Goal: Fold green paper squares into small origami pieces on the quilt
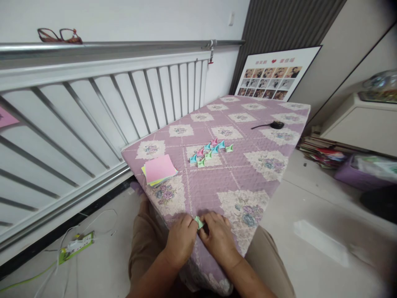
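A small folded piece of green paper (199, 222) is at the near end of the table, pinched between my two hands. My left hand (182, 235) grips its left side with closed fingers. From the right, my right hand (217, 232) holds the other side between thumb and fingers. Farther up the cloth stands a cluster of small folded paper pieces (208, 155) in pink, blue and green. To the left lies a stack of square paper sheets (160, 169), pink on top, with yellow edges showing underneath.
A purple floral cloth (204, 190) covers the table. A black object with a thin tail (277, 125) lies on its far right. A white railing (155, 95) borders the left side, with eyeglasses (60, 36) on the pipe. A photo board (276, 74) leans behind. A power strip (76, 247) lies on the floor.
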The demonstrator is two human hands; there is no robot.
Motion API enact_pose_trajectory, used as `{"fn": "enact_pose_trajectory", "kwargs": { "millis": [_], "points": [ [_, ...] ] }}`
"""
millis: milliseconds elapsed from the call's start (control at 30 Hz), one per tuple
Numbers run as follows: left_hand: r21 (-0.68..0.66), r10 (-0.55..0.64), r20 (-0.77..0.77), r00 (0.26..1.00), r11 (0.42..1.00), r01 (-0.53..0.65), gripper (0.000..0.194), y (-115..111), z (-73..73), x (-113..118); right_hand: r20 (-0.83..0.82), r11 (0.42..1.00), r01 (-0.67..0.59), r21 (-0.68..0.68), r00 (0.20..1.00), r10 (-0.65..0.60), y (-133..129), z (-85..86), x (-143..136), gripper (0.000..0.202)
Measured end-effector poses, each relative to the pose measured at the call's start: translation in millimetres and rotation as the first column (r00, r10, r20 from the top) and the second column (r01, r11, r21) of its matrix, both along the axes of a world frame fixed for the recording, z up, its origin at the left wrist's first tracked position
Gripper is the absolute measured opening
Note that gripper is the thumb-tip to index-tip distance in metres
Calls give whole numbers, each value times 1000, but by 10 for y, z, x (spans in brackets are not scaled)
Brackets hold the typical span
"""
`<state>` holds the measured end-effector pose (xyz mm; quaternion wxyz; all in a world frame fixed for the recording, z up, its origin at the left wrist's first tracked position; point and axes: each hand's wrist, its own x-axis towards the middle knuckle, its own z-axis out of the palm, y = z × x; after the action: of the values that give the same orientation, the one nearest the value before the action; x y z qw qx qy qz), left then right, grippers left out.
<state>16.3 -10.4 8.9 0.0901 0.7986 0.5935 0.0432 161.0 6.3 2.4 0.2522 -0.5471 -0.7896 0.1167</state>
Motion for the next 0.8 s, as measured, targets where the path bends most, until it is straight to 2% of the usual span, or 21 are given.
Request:
{"fn": "enact_pose_trajectory", "kwargs": {
  "millis": [300,533,800],
  "points": [
    [10,-116,-86,989,993,117,16,33,-61,-71,-40,998,-45,-36,998,43,28,-5,44,13],
    [10,-179,-110,978,983,182,19,32,-19,-90,0,991,-97,-91,995,97,59,4,82,10],
    [21,-214,-131,968,976,219,14,32,4,-102,58,989,-104,-108,992,111,37,-6,123,9]
  ]
}}
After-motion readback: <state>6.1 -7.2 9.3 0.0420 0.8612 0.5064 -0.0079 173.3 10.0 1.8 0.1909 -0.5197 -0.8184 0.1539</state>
